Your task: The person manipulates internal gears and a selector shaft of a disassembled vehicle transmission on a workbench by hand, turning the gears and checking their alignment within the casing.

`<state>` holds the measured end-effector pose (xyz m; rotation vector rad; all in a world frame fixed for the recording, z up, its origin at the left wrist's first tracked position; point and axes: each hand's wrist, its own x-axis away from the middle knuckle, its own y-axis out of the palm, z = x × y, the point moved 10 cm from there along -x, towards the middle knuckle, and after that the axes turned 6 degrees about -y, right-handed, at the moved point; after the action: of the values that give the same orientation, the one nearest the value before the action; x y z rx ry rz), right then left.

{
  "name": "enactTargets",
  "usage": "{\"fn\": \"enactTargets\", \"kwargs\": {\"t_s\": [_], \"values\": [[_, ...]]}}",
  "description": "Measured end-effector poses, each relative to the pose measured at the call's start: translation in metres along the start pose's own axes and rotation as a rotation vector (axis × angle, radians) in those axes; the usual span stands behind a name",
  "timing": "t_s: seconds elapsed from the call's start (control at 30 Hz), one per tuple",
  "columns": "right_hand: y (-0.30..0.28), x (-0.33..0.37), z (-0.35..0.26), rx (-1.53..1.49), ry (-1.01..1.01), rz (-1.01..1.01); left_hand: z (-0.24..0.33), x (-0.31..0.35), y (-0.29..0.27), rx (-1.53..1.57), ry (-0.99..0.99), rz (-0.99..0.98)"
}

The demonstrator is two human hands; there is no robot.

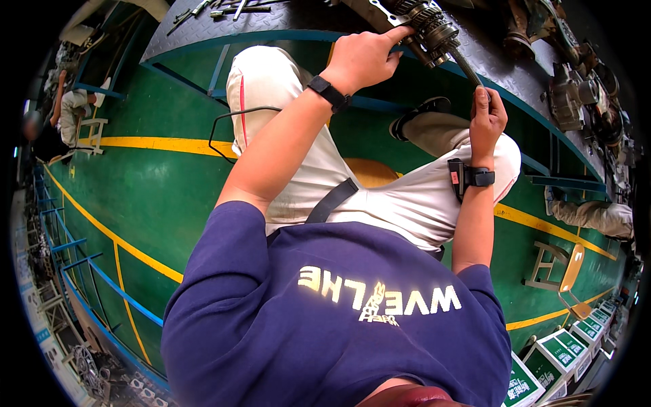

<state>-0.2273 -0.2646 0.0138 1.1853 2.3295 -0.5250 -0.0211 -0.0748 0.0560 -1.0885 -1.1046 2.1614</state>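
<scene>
Right hand [487, 123]: closed on shaft [466, 66], long axis slanting away leftward to gears [434, 31]; left hand [361, 60] nearer gears, finger at them, grip unclear

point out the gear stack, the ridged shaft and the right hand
Gear stack [436, 31]: head view, on the toothed rings
Ridged shaft [466, 66]: head view, midway along it
Right hand [487, 123]: head view, middle of the hand
</scene>
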Motion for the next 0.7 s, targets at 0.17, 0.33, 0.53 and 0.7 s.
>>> {"fn": "enactTargets", "kwargs": {"t_s": [0.17,0.33,0.53,0.7], "values": [[0.002,-0.004,0.010,-0.108,0.072,-0.013,0.001,-0.002,-0.001,-0.004,0.001,-0.004],[-0.004,-0.005,0.011,-0.019,0.213,-0.102,0.003,-0.001,-0.002,0.022,0.094,0.069],[0.001,-0.056,-0.055,0.292,0.116,-0.218,0.032,-0.029,-0.069,0.022,0.331,-0.103],[0.067,-0.085,-0.070,0.394,0.151,-0.438,0.053,-0.085,-0.087,0.120,0.683,-0.149]]}}
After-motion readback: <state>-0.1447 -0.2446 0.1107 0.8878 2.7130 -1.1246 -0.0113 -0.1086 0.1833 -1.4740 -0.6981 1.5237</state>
